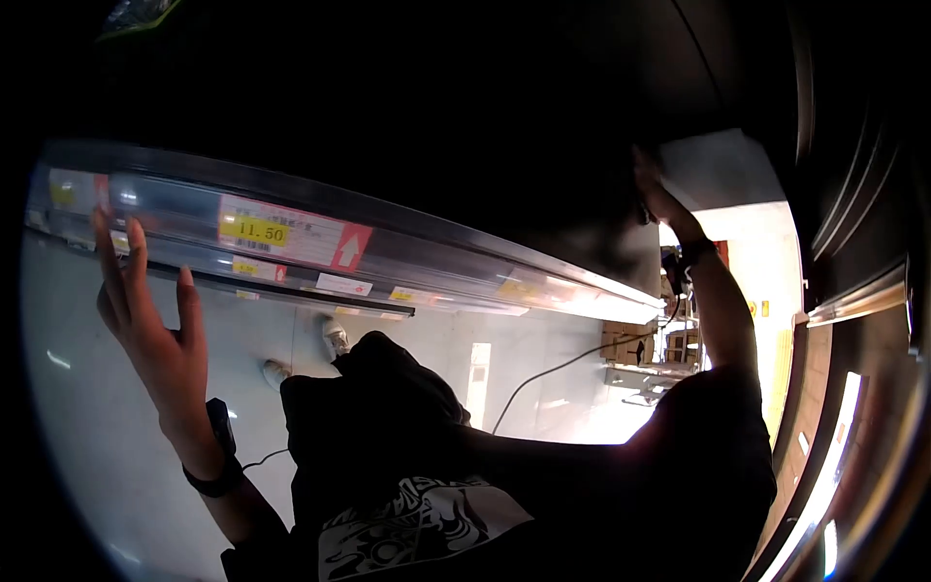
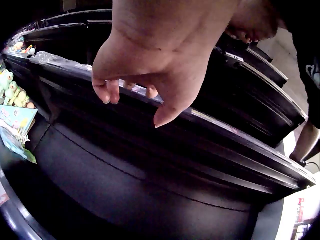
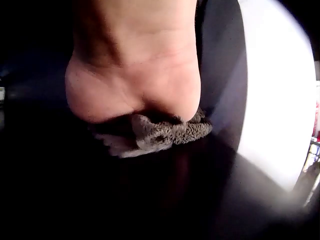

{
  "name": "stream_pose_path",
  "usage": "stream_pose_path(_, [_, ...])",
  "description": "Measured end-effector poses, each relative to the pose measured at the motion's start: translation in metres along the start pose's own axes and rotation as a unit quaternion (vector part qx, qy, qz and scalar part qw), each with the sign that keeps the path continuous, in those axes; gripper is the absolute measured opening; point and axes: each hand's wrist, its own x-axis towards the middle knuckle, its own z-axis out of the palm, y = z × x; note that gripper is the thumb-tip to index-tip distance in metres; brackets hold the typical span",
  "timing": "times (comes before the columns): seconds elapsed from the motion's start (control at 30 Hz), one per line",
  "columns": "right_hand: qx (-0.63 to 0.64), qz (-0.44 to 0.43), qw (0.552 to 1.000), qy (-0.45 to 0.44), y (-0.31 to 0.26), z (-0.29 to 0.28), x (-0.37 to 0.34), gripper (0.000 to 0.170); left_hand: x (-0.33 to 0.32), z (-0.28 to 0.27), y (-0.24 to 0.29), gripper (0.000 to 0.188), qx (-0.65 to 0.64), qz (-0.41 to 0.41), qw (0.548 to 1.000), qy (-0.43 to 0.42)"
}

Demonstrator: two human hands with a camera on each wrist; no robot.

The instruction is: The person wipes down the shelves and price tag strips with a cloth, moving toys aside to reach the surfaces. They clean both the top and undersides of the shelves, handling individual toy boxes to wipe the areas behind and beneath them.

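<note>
Step in hand, judging by the pics, was prob. a wipe-down of the shelf. R hand [image 3: 135,95] pressed down over a bunched, dark grey, nubbly fabric cloth [image 3: 172,136]; its fingers were hidden, so can't tell if they gripped it. Cloth lay under the R palm, on the dark surface near a plain white panel [image 3: 275,90]. L hand [image 1: 155,335] was well apart from the R, fingers spread & touching the clear plastic price rail [image 1: 175,204] at the shelf's front edge, holding no loose item, prob. just for support. Next move likely called for flat, even pressure on the cloth, L hand kept as a brace, & care w/ the rail's paper labels, e.g. a red-and-white price label [image 1: 291,236] w/ yellow "11.50".

Surface: long black shelf [image 2: 130,200], faint sheen, thin seam running across it. Pale green plush toys [image 2: 7,85] & a light blue flat pack [image 2: 17,117] sat at the far L in the L wrist view. Room: a shop, apparently; pale smooth floor [image 1: 543,398], brown box-like stack [image 1: 626,341] beyond the shelf end, v. bright light there, deep shadow over the shelf.
</note>
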Motion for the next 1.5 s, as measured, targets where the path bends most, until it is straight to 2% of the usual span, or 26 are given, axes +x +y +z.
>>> stream_pose_path(0.07, [0.063,0.033,0.996,-0.047,-0.100,0.020,-0.053,0.067,0.000,0.000,0.002,0.053,-0.011,0.001,1.000,0.000])
stream_pose_path(0.13, [0.270,0.047,0.957,-0.092,-0.129,0.033,-0.093,0.072,0.002,0.002,0.000,0.054,-0.023,0.000,1.000,0.005])
stream_pose_path(0.17, [0.299,-0.007,0.945,-0.133,-0.127,0.039,-0.106,0.075,0.002,0.003,-0.003,0.053,-0.014,0.007,1.000,0.015])
stream_pose_path(0.2, [0.284,0.039,0.951,-0.115,-0.131,0.043,-0.123,0.069,0.001,0.003,-0.004,0.052,-0.005,0.013,1.000,0.025])
stream_pose_path(0.27, [0.091,0.053,0.991,-0.086,-0.142,0.043,-0.148,0.062,0.002,0.002,-0.001,0.054,-0.030,0.002,0.999,0.011])
stream_pose_path(0.3, [0.163,-0.051,0.983,-0.061,-0.129,0.047,-0.154,0.065,0.004,0.003,-0.002,0.054,-0.021,0.032,0.999,0.027])
stream_pose_path(0.33, [0.080,-0.082,0.993,0.009,-0.131,0.052,-0.166,0.065,0.006,0.002,-0.005,0.054,-0.012,0.068,0.997,0.043])
stream_pose_path(0.4, [0.244,0.061,0.967,0.032,-0.064,0.057,-0.190,0.066,0.006,0.000,0.000,0.054,-0.024,0.039,0.999,0.023])
stream_pose_path(0.5, [0.207,0.097,0.971,0.069,-0.085,0.065,-0.187,0.060,0.008,-0.009,0.006,0.054,-0.061,0.010,0.998,-0.007])
stream_pose_path(0.57, [0.210,0.088,0.971,0.072,-0.144,0.073,-0.176,0.054,0.008,-0.009,0.008,0.054,-0.076,-0.001,0.997,-0.018])
stream_pose_path(0.6, [0.193,0.056,0.978,0.061,-0.171,0.079,-0.170,0.058,0.007,-0.008,0.005,0.057,-0.077,0.023,0.997,-0.007])
stream_pose_path(0.67, [0.203,-0.115,0.972,0.005,-0.240,0.091,-0.149,0.067,0.008,-0.012,0.005,0.061,-0.073,0.034,0.997,-0.017])
stream_pose_path(0.8, [0.229,-0.209,0.944,-0.114,-0.342,0.118,-0.103,0.079,0.009,-0.014,0.003,0.063,-0.105,0.068,0.992,0.005])
stream_pose_path(0.87, [0.165,-0.220,0.952,-0.136,-0.393,0.124,-0.076,0.075,0.011,-0.018,0.005,0.065,-0.083,0.051,0.995,-0.032])
stream_pose_path(0.93, [-0.014,-0.150,0.980,-0.129,-0.437,0.131,-0.061,0.072,0.011,-0.021,0.007,0.066,-0.085,0.043,0.994,-0.048])
stream_pose_path(0.97, [-0.096,-0.244,0.955,-0.138,-0.445,0.133,-0.046,0.070,0.012,-0.023,0.008,0.069,-0.115,0.039,0.992,-0.042])
stream_pose_path(1.0, [-0.101,-0.259,0.950,-0.141,-0.460,0.136,-0.033,0.070,0.012,-0.025,0.009,0.070,-0.112,0.037,0.992,-0.047])
stream_pose_path(1.07, [-0.131,-0.362,0.912,-0.142,-0.502,0.143,-0.010,0.054,0.014,-0.030,0.011,0.069,-0.125,0.036,0.991,-0.037])
stream_pose_path(1.13, [-0.157,-0.397,0.893,-0.139,-0.518,0.149,0.008,0.054,0.015,-0.031,0.010,0.069,-0.146,0.038,0.988,-0.029])
stream_pose_path(1.2, [0.073,-0.370,0.894,-0.242,-0.514,0.142,0.020,0.072,0.014,-0.034,-0.001,0.071,-0.158,0.058,0.985,-0.047])
stream_pose_path(1.27, [0.063,-0.316,0.931,-0.174,-0.495,0.135,0.012,0.071,0.010,-0.038,-0.017,0.072,-0.160,0.053,0.985,-0.046])
stream_pose_path(1.33, [-0.178,-0.317,0.926,-0.106,-0.479,0.128,0.004,0.065,0.013,-0.040,-0.044,0.073,-0.142,0.035,0.989,-0.023])
stream_pose_path(1.37, [-0.179,-0.324,0.923,-0.109,-0.481,0.131,0.005,0.065,0.016,-0.041,-0.056,0.074,-0.132,0.027,0.991,-0.005])
stream_pose_path(1.43, [0.035,-0.264,0.933,-0.242,-0.488,0.134,0.012,0.073,0.032,-0.049,-0.078,0.068,-0.129,-0.003,0.992,0.011])
stream_pose_path(1.47, [0.034,-0.271,0.932,-0.238,-0.498,0.134,0.019,0.073,0.042,-0.052,-0.088,0.066,-0.132,-0.018,0.991,0.015])
stream_pose_path(1.5, [-0.060,-0.348,0.912,-0.208,-0.510,0.138,0.023,0.075,0.050,-0.053,-0.097,0.062,-0.122,-0.035,0.992,0.025])
